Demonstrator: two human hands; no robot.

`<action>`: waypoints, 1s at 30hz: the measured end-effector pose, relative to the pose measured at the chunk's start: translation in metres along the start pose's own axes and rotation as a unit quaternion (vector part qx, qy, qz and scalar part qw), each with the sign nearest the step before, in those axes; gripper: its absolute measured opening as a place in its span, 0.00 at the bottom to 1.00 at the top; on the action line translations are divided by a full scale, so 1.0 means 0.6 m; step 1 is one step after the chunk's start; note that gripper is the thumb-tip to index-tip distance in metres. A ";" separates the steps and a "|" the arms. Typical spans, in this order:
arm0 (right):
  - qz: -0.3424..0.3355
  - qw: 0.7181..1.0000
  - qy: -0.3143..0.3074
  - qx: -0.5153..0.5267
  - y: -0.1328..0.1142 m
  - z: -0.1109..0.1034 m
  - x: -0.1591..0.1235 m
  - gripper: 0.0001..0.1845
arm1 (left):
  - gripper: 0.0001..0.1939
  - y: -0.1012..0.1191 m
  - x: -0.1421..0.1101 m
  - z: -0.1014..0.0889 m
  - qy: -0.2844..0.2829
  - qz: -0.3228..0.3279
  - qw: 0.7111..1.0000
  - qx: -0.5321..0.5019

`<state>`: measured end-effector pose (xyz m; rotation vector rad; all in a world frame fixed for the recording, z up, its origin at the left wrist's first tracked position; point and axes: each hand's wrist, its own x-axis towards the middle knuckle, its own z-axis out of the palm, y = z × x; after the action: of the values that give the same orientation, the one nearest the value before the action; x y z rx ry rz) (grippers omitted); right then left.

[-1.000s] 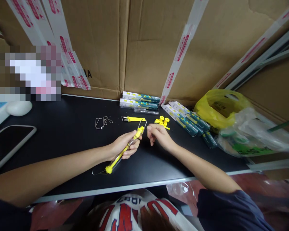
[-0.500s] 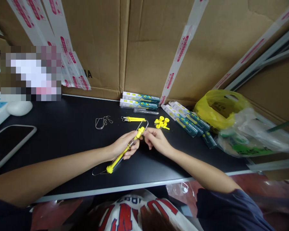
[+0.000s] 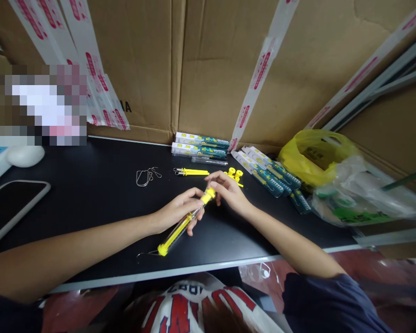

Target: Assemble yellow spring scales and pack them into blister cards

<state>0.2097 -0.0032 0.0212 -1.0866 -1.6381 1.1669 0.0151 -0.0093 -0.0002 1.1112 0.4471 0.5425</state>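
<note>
Head view: left hand (image 3: 176,210) grasps the tube (image 3: 178,231), fingers curled; right hand (image 3: 230,193) pinches its far end, fingers nearly closed, covering the hook seen there earlier.

And in comes the right hand (image 3: 229,192), beside the cap half a second ago, its fingers now right on the yellow top cap (image 3: 208,196)! The upper hook, in plain view before, is now hard to make out among them. The clear tube (image 3: 180,227) has slipped rightward, its yellow lower cap (image 3: 162,250) and lower hook (image 3: 148,253) edging nearer the table's (image 3: 235,245) front edge. On the left hand (image 3: 175,212), the index finger now shows above the thumb, and the small yellow parts (image 3: 238,175) have become partly covered!
</note>
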 end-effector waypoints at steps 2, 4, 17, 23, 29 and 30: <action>-0.054 0.997 0.035 -0.051 0.000 -0.002 -0.002 0.17 | 0.14 -0.001 0.000 0.000 0.016 0.013 1.000 0.007; -0.104 0.986 0.067 -0.116 -0.002 -0.004 -0.004 0.15 | 0.15 0.000 0.001 0.001 0.039 0.022 0.999 0.016; -0.042 0.997 0.058 0.026 -0.013 -0.015 0.011 0.18 | 0.18 0.003 0.008 -0.005 0.094 0.022 0.995 0.025; -0.033 0.975 0.210 0.067 -0.010 -0.068 0.032 0.22 | 0.21 0.006 0.007 -0.009 0.058 -0.012 0.998 0.032; -0.020 0.969 0.240 0.061 -0.008 -0.082 0.038 0.25 | 0.22 0.006 0.007 -0.013 0.022 -0.035 0.998 0.049; -0.013 0.969 0.239 0.060 -0.009 -0.080 0.038 0.25 | 0.21 0.005 0.008 -0.013 0.019 -0.037 0.998 0.050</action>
<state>0.2476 0.0290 0.0402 -1.1566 -1.1872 0.8854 0.0134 0.0003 -0.0005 1.1769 0.5499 0.4815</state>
